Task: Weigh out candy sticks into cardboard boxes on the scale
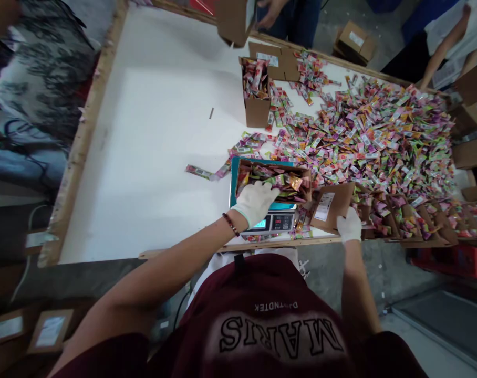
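Observation:
A cardboard box [310, 194] full of small printed packets [276, 180] stands on a digital scale [281, 223] with a blue-green platform and a lit display. My left hand [257, 202], in a white glove, reaches over the box's near wall, its fingers stretched out across the packets. To the right, my right hand [349, 226], also gloved, grips the edge of a second cardboard box's labelled flap [328, 209]. That flap tilts up beside the scale, near the table's front edge. My right fingertips are partly hidden behind the cardboard.
Loose packets [364, 136] are heaped over the table's right side. Several filled boxes [412, 223] line the front right edge. Another filled box [258, 110] stands at the back. A wooden rim [81, 142] borders the white tabletop. Across it, a person's hand [272, 13] is beside a carton [232, 21].

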Motion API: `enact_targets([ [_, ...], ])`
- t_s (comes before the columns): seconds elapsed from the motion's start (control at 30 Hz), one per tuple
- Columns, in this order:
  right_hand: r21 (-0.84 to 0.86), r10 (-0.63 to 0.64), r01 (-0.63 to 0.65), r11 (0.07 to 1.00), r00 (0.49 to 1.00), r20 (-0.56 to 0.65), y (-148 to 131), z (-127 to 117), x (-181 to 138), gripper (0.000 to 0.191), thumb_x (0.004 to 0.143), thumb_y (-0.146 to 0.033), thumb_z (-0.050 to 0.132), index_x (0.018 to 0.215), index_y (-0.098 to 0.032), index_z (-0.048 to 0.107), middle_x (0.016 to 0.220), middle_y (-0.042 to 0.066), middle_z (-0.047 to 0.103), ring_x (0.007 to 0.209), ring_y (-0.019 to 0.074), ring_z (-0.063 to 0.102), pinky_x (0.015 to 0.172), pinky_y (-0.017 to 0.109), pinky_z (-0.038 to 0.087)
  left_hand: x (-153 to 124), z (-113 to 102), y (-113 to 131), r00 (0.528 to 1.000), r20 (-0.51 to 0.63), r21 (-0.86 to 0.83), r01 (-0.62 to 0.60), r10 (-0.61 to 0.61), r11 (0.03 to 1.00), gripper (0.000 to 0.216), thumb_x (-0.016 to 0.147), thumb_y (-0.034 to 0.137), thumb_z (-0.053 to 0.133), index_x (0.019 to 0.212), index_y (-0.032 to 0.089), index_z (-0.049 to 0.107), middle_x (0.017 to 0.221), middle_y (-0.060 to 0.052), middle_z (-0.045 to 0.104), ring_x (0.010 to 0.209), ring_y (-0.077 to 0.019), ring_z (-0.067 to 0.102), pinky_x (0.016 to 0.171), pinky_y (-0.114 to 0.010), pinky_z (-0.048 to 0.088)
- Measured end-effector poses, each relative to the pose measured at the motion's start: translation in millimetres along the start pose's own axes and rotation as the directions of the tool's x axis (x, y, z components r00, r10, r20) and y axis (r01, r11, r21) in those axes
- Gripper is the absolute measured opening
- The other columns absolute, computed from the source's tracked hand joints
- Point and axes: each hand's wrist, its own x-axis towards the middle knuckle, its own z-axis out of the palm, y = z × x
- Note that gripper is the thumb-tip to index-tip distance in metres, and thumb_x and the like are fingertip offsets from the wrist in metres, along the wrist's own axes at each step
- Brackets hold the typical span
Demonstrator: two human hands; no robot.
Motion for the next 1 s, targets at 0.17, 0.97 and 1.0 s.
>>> enact_targets([
  [0.17, -0.15, -0.301, 0.279, 0.949, 0.941, -0.156, -7.4, -59.9, -40.8, 0.035, 0.094, -0.032, 0.054, 0.123, -0.016, 0.064, 0.093, 0.011, 0.072, 0.078, 0.0231, 0.062, 0.064, 0.029, 0.034, -37.5, 17.0, -56.5, 0.994, -0.109, -0.086, 0.011, -0.021, 0.996, 0.037, 0.089, 0.011, 0.047, 0.108, 0.021, 0.076, 0.113, -0.012, 0.076, 0.107, -0.0301, 0.069, 0.085, -0.043, 0.054],
  [0.97, 0.066, -0.841, 0.84, 0.538, 0.54, -0.025, -145.4, -90.0, -69.4, 0.02, 0.097, -0.017, 0.052, 0.108, -0.02, 0.068, 0.111, 0.01, 0.072, 0.102, 0.0238, 0.065, 0.091, 0.035, 0.051, -128.3, 59.4, -304.3, 0.634, -0.494, -0.329, 0.497, -0.595, 0.803, 0.038, 0.076, 0.056, 0.066, 0.078, 0.019, 0.058, 0.094, -0.007, 0.062, 0.108, -0.0306, 0.047, 0.11, -0.066, 0.033],
  [1.0, 0.108, -0.819, 0.825, 0.555, 0.564, -0.105, -137.0, -97.0, -67.2, 0.015, 0.096, -0.019, 0.054, 0.103, -0.021, 0.067, 0.105, 0.009, 0.071, 0.099, 0.0235, 0.065, 0.09, 0.035, 0.052, -129.5, 58.4, -289.2, 0.63, -0.54, -0.326, 0.456, -0.559, 0.828, 0.034, 0.079, 0.052, 0.067, 0.085, 0.02, 0.059, 0.105, -0.006, 0.063, 0.114, -0.0317, 0.046, 0.111, -0.064, 0.034],
])
